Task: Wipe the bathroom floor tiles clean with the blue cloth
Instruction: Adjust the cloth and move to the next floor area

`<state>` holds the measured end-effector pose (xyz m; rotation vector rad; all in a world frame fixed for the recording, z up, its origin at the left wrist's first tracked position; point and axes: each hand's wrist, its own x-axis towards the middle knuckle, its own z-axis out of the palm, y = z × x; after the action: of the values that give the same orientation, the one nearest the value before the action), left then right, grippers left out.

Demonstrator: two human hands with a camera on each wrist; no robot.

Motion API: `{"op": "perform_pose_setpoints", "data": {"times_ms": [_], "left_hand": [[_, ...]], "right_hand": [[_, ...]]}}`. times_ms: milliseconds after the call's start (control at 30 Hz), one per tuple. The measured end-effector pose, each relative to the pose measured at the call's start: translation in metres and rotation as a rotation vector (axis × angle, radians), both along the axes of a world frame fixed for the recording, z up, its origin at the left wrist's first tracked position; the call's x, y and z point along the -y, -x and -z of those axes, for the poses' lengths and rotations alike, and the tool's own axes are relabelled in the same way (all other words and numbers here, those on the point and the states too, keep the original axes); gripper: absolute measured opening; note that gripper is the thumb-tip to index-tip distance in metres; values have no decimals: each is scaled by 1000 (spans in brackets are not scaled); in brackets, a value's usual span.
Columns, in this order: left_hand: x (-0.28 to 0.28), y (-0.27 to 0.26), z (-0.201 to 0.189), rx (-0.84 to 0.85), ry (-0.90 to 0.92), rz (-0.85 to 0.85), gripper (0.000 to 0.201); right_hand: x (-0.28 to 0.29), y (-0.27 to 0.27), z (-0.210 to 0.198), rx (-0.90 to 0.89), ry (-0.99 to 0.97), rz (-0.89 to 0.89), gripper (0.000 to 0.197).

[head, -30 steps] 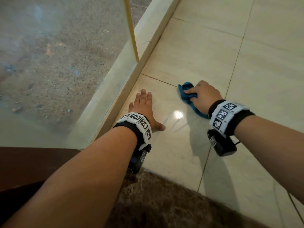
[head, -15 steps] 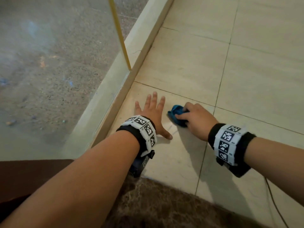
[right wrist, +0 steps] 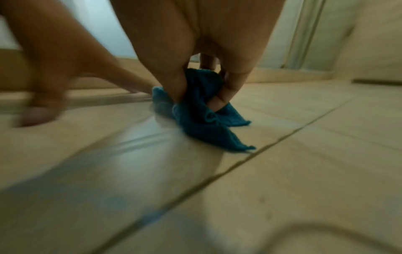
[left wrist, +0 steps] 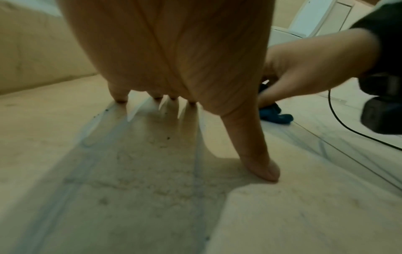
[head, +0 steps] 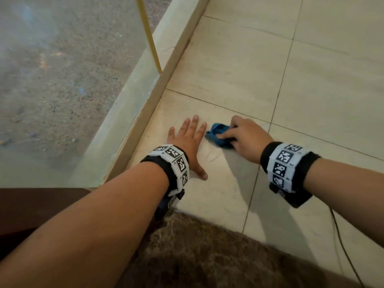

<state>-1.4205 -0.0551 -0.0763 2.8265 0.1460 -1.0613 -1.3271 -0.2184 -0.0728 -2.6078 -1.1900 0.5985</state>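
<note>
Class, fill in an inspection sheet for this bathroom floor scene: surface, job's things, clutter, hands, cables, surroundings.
Surface: beige floor tiles with dark grout lines; faint streaks and small dark specks near the left hand in the left wrist view.
Job's things: blue cloth, bunched, on the tile.
Clutter: nothing seen.
Hands: left hand flat on the tile, fingers spread; right hand grips the cloth, fingers curled into it.
Cables: thin black cable trails from the right wrist camera across the tile.
Surroundings: glass panel with a yellow edge strip on a raised stone kerb; dark brown mat nearest the person.
</note>
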Motion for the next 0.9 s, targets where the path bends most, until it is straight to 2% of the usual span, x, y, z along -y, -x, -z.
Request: {"op": "perform_pose_setpoints", "data": {"times_ms": [67,100,133,233,267,333,433,500,600,667,733,800,833,900], "left_hand": [[0,1,0,2,5,-6,145],[0,1,0,1,4,-5,145],[0,1,0,1,-1,-2,145],[0,1,0,-1,-8,-1,144],[0,0,0,-5,-6,-4,144],[-1,0,1,-10,-8,-3,144],[-1,0,1,-7,1,-10,146],[0,1,1,-4,0,-15,146],[0,0,2,1,-3,-14,146],[0,0,1,-1,3,-15,146],[0,0,0,-4,2,-13,146],[-1,0,0,1,4,-20,146],[-1,0,0,-1,5,-21,147],[0,-1,1,-9,1,-16,147]], "right_hand": [[-1,-16,5,39,-8,191,35],[-1,-13,7,46,-6,212,36],[-1,-3,6,41,0,172,36],[1,45,3,-11,-11,-136,30],[2,48,1,-42,-1,-178,28],[0,27,0,-67,14,-90,28],[0,-3,2,26,3,125,31],[1,10,1,40,26,62,33],[9,43,-1,-101,37,-129,32],[11,30,-2,-71,47,-190,29],[11,4,-1,2,47,-100,31],[11,-11,1,48,38,118,34],[11,-8,2,59,36,169,34],[10,18,3,48,36,66,34]]}}
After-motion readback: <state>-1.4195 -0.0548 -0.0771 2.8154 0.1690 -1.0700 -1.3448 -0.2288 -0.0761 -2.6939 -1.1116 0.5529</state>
